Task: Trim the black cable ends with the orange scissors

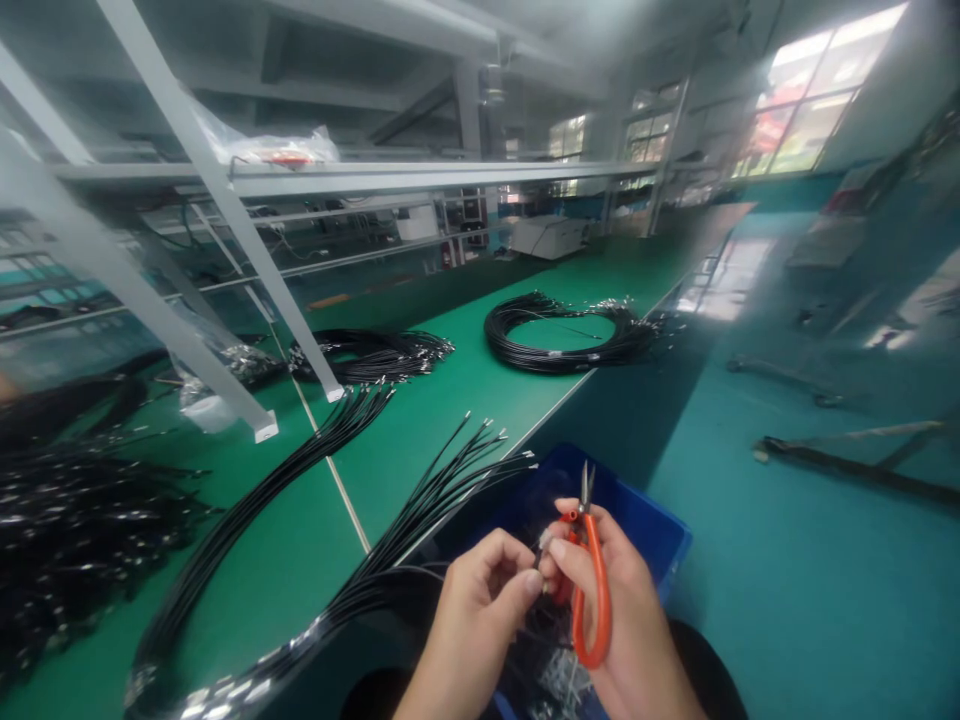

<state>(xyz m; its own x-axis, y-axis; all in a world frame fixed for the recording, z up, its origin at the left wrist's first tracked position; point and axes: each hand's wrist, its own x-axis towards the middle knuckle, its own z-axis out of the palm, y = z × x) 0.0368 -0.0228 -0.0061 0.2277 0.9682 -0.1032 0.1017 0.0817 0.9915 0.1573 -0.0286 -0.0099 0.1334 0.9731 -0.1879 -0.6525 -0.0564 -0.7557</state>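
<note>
My left hand (476, 615) is closed in a pinch around the end of a black cable (538, 560), over the bench's front edge. Close against it, my right hand (634, 610) grips a pair of scissors (597, 600) with orange handles, the pointed blades upward and slightly apart. Its thumb and finger also touch a small whitish piece at the cable's end, too small to make out. A looped bundle of black cables (247, 510) lies to the left, its metal-tipped ends fanned toward my hands. Under both hands sits a blue bin (671, 530), holding clear plastic scraps.
On the green bench (450, 400) lie a coil of black cables (540, 357), a second coil (367, 350) and a blurred cable heap (82, 540). White shelf posts (232, 240) rise from the bench. A wheeled stand's leg (847, 470) is on the floor at right.
</note>
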